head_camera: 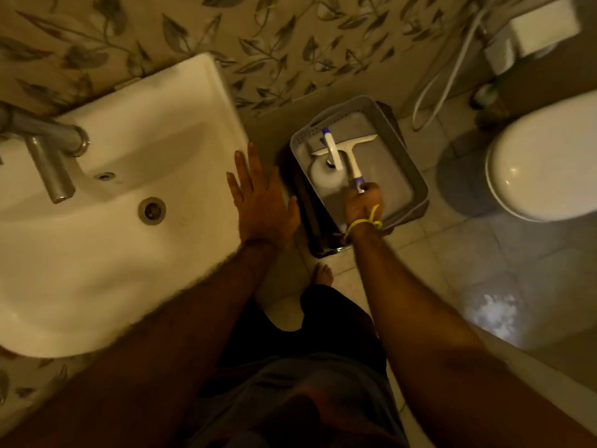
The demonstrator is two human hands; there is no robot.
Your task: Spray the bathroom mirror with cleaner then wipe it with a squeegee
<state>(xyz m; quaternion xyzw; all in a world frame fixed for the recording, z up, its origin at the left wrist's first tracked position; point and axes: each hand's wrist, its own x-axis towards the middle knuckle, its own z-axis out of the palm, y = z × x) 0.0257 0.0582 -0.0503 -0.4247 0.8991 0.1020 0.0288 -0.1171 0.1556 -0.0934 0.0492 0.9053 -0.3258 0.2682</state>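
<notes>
A white squeegee [350, 149] with a purple-tipped handle lies in a grey basket [416, 179] on a dark stool by the wall. My right hand [363, 203], a yellow thread tied at its wrist, is closed around the end of the squeegee's handle inside the basket. A white spray bottle [326, 171] with a blue-tipped nozzle stands in the basket, just left of the squeegee. My left hand [260, 205] hovers with fingers spread beside the right edge of the sink, holding nothing. The mirror is out of view.
A white sink [129, 176] with a metal tap [48, 156] fills the left. A white toilet [546, 163] stands at the right, with a hose [442, 85] and a paper holder on the leaf-patterned wall. My bare foot [323, 274] rests on the tiled floor.
</notes>
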